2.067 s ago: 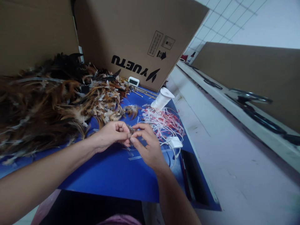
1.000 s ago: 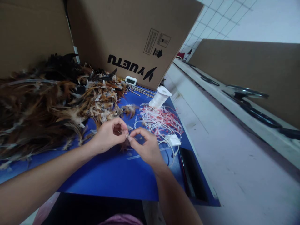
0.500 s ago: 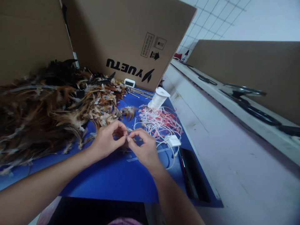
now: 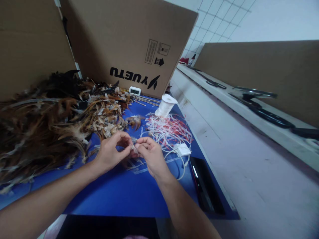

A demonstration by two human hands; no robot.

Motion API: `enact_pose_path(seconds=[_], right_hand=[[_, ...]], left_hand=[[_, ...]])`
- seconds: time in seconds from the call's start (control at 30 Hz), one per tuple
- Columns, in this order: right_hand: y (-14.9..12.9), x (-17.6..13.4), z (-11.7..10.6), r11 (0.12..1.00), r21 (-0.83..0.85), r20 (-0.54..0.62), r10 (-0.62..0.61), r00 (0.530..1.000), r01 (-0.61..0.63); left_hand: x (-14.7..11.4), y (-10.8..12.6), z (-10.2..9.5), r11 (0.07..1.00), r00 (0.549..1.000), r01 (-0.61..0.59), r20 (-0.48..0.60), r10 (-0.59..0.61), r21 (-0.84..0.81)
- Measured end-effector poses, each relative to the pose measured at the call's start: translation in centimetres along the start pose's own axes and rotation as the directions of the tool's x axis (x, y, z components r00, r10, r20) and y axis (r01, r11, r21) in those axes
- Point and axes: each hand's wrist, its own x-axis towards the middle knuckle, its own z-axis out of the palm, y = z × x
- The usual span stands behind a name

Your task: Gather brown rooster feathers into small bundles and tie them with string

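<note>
My left hand [image 4: 111, 152] is closed in a pinch over the blue table, thumb against fingertips. Close beside it, my right hand [image 4: 152, 155] pinches too, and the fingertips of both hands almost meet. Between them is a small pale feather [image 4: 134, 148], gripped by both hands; its lower part is mostly hidden and blurred. A brown loose feather [image 4: 135, 121] lies just beyond the hands. To the left spreads a large heap of brown, black and cream feathers [image 4: 82, 116].
Right of the hands lie tangled white and red strips [image 4: 169, 129], a white ribbon spool [image 4: 165, 105], a white adapter [image 4: 182, 149] with cable and a black glossy object [image 4: 206, 186]. A small digital clock [image 4: 135, 91] stands before a cardboard box [image 4: 129, 36]. Scissors [image 4: 216, 84] rest on the ledge.
Both hands stay together, and the right fingers have shifted slightly. More of the pale feather shows between the fingertips now. The camera view has moved a little.
</note>
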Motion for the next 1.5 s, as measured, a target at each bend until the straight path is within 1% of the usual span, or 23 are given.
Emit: enact_pose_path(seconds=[0.1, 0.3, 0.4, 0.7, 0.83, 1.03, 1.27, 1.5], right_hand=[[-0.1, -0.1, 0.1, 0.999, 0.013, 0.02, 0.047, 0.999, -0.047], [-0.3, -0.2, 0.0, 0.998, 0.007, 0.066, 0.056, 0.996, -0.056], [-0.3, -0.2, 0.0, 0.999, -0.018, 0.081, 0.053, 0.995, -0.051], [0.1, 0.0, -0.1, 0.995, -0.1, 0.096, -0.007, 0.995, 0.017], [0.2, -0.1, 0.0, 0.982, -0.171, 0.092, -0.064, 0.994, 0.079], [0.8, -0.1, 0.0, 0.953, -0.258, 0.099, -0.137, 0.986, 0.158], [1.0, -0.1, 0.1, 0.966, -0.214, 0.089, -0.126, 0.988, 0.142], [0.7, 0.0, 0.1, 0.963, -0.23, 0.061, -0.131, 0.99, 0.141]], left_hand=[[-0.1, -0.2, 0.2, 0.999, 1.0, 0.003, 0.009, -0.003, -0.035], [-0.1, -0.1, 0.1, 0.999, 1.0, 0.012, -0.019, -0.013, -0.038], [0.0, 0.1, 0.1, 0.999, 1.0, 0.01, -0.014, -0.01, -0.043], [0.0, 0.2, 0.1, 0.993, 0.998, 0.07, -0.003, -0.071, -0.095], [0.0, 0.2, 0.2, 0.99, 0.995, 0.099, -0.017, -0.101, -0.1], [0.1, 0.2, 0.3, 0.984, 0.993, 0.108, -0.02, -0.112, -0.142], [0.2, 0.3, 0.5, 0.968, 0.986, 0.155, -0.033, -0.164, -0.199], [0.4, 0.5, 0.4, 0.94, 0.971, 0.217, -0.041, -0.235, -0.261]])
